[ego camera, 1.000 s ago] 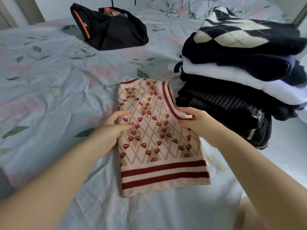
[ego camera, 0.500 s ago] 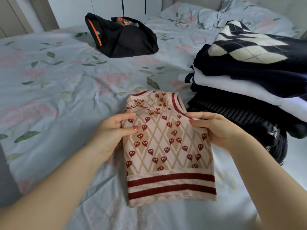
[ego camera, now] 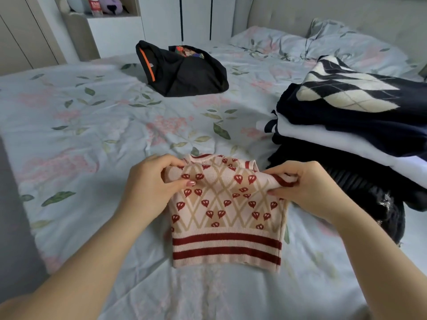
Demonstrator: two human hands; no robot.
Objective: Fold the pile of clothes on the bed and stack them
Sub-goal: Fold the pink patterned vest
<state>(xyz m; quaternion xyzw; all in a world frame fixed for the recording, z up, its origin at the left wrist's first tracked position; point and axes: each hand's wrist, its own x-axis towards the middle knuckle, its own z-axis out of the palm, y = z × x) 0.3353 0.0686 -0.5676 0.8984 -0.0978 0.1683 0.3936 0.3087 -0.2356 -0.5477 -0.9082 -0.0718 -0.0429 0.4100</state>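
Note:
A pink knitted vest (ego camera: 225, 218) with red hearts and red hem stripes lies on the floral bed sheet (ego camera: 97, 144) in front of me. My left hand (ego camera: 152, 188) grips its upper left edge and my right hand (ego camera: 309, 188) grips its upper right edge; the top part is lifted and bunched toward me. To the right stands a stack of folded clothes (ego camera: 360, 139) topped by a navy argyle sweater (ego camera: 360, 93). A black garment with an orange stripe (ego camera: 182, 70) lies unfolded farther back.
Pillows (ego camera: 323, 42) lie at the head of the bed at the back right. White wardrobe doors (ego camera: 196, 17) and a shelf with toys (ego camera: 101, 5) stand behind the bed. The bed's left edge (ego camera: 13, 204) drops off near my left arm.
Both hands went from resting flat on the vest's sides to gripping its upper edge, lifting and folding the top toward me. The camera view tilted up.

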